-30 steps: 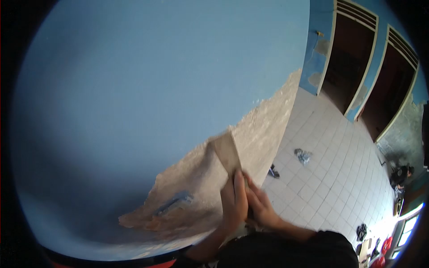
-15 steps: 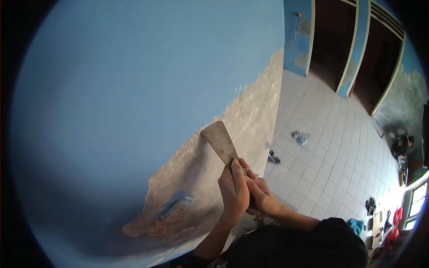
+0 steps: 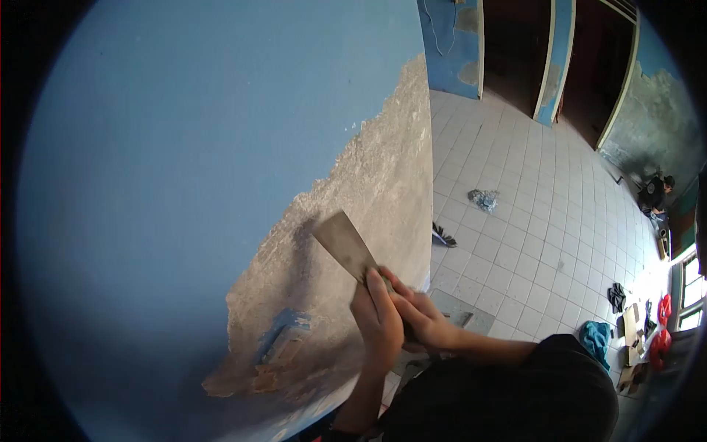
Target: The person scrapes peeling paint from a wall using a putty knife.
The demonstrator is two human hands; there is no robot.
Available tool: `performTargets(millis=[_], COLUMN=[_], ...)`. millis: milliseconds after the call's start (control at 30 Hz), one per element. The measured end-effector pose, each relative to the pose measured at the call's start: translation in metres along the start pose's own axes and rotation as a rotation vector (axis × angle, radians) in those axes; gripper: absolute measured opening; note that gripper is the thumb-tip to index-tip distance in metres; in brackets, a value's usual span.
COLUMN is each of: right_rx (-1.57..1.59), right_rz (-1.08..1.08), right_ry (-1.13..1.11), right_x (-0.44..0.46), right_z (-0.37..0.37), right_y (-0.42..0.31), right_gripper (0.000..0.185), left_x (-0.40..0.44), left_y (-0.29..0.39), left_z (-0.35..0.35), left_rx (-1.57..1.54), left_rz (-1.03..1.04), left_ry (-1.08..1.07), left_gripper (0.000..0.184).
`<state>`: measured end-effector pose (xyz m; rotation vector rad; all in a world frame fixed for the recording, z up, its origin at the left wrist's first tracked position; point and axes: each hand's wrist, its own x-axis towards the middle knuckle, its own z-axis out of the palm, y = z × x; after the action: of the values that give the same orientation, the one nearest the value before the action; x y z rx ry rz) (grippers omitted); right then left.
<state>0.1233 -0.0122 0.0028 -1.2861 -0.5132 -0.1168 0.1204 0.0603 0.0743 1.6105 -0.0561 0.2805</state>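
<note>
A wide flat scraper (image 3: 343,245) is held in both hands, its blade pointing up and left over the bare plaster patch (image 3: 375,173) of the blue wall (image 3: 184,147). My left hand (image 3: 380,317) is closed on the handle, thumb laid along it toward the blade. Against it, on the right, my right hand (image 3: 423,317) is wrapped round the lower handle. Most of the handle is hidden by the fingers. Below and left of the blade, a patch of blue paint (image 3: 283,331) remains around a small ledge in the plaster.
Beyond the wall's edge lies a tiled floor (image 3: 515,221) with a crumpled heap (image 3: 483,200) and a dark brush-like thing (image 3: 444,236). A person (image 3: 652,197) is low at the far right. Teal cloth (image 3: 596,341) and red bags (image 3: 660,348) lie at the lower right.
The view has shifted, with wall edge and doorways further left and more floor showing. The blade has moved down and left from the paint edge onto bare plaster. Both hands keep their hold.
</note>
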Motion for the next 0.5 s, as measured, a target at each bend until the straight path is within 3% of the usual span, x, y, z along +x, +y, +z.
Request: performTargets(millis=[33, 67, 167, 233, 300, 400, 433, 500], right_rx=[-0.179, -0.157, 0.362, 0.494, 0.537, 0.297, 0.093, -0.105], right_rz=[-0.154, -0.113, 0.534, 0.424, 0.375, 0.430, 0.141, -0.140], right_ry=[0.037, 0.030, 0.005, -0.028, -0.034, 0.028, 0.064, 0.098], right_x=[0.004, 0.009, 0.029, 0.038, 0.030, 0.004, -0.003, 0.009], right_z=[0.001, 0.001, 0.000, -0.005, -0.008, -0.007, -0.006, -0.009], right_y=[-0.002, -0.006, -0.049, -0.043, -0.045, -0.028, 0.000, -0.001], right_gripper=[0.051, 0.052, 0.054, 0.055, 0.056, 0.053, 0.053, 0.053], left_x=[0.003, 0.007, 0.036, 0.051, 0.035, 0.010, 0.005, 0.017], left_y=[0.001, 0.001, 0.005, 0.010, 0.012, 0.000, -0.007, -0.007], left_z=[0.000, 0.000, -0.001, 0.004, 0.011, 0.012, 0.011, 0.011], left_rx=[0.002, 0.033, 0.063, -0.016, -0.032, 0.023, -0.016, -0.050], left_rz=[0.008, 0.034, -0.029, 0.092, 0.080, 0.043, 0.013, -0.026], left_ry=[-0.001, -0.008, -0.006, -0.082, -0.072, -0.038, -0.056, -0.069], left_gripper=[0.035, 0.035, 0.035, 0.035, 0.034, 0.033, 0.033, 0.032])
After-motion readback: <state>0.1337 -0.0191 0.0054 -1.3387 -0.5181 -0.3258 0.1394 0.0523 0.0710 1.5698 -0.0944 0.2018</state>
